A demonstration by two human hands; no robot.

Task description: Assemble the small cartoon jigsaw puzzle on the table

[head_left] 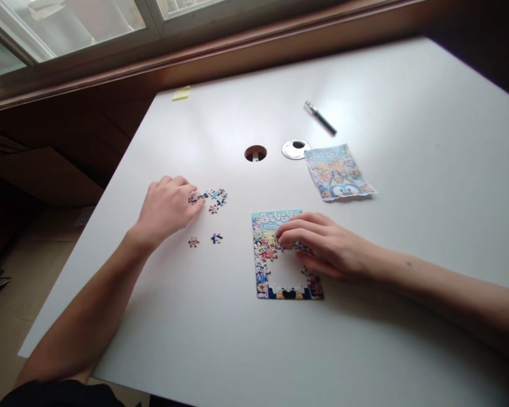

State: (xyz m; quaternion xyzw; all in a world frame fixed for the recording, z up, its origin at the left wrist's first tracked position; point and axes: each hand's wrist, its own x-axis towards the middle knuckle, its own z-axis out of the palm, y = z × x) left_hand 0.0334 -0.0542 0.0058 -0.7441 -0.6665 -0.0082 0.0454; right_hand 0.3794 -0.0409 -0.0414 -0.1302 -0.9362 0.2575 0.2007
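Observation:
A colourful jigsaw puzzle [261, 271] lies on the white table, partly assembled, with a bare patch in its lower middle. My right hand [328, 246] rests over its right side, fingers bent and the thumb apart from them. Its fingertips are at the edge of the bare patch, and nothing plainly shows in its grip. On the left, my left hand [169, 203] reaches to a small cluster of loose puzzle pieces [218, 196], thumb and fingers apart. Some pieces are partly hidden by it. Nearer to me lie two separate pieces, a reddish one [194, 242] and a blue one [216, 238].
A creased paper picture [339, 172] lies beyond the puzzle, touching or close to a round metal cover [294, 149]. A cable hole [255, 153] opens in the table [220, 328]. Farther back are a black pen [321, 118] and yellow tape [181, 93] at the edge.

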